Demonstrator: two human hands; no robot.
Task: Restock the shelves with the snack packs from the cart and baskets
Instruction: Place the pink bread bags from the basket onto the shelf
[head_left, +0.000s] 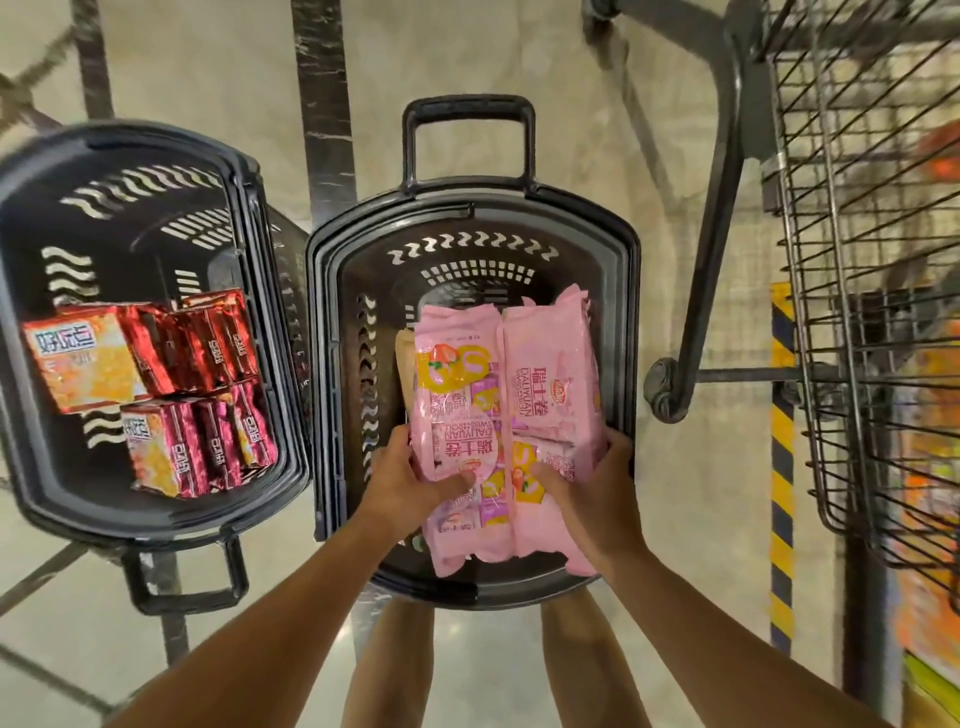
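Both bare forearms reach in from the bottom edge, from about 7 and 5 o'clock, and converge over the centre basket (332, 364). The left hand (410, 486) comes in at the left flank of a bundle of pink snack packs (506, 415); its thumb lies across the top face of the bundle, pointing toward 3 o'clock, while its fingers curl around the left edge and under, out of sight. The right hand (592, 493) mirrors it on the right flank: thumb laid on the top wrapper pointing toward 10 o'clock, fingers wrapped down around the right edge. Both hands are therefore closed around the bundle, gripping it between them.

The pink packs lie side by side in two columns, long axis running from 12 to 6 o'clock, printed faces up. The bundle sits over the mouth of the centre basket, its near end overhanging the basket's rim at 6 o'clock; whether it rests on anything beneath cannot be told. A tan pack edge (404, 353) peeks out at the bundle's left side, toward 10 o'clock from the left hand.

At 9 o'clock from the hands stands a second dark basket (47, 171), holding red and orange snack boxes (156, 389) clustered in its near half. At 3 o'clock the wire cart (852, 312) stands well apart from the hands, its contents too blurred to identify. The person's bare legs show below the basket at 6 o'clock.
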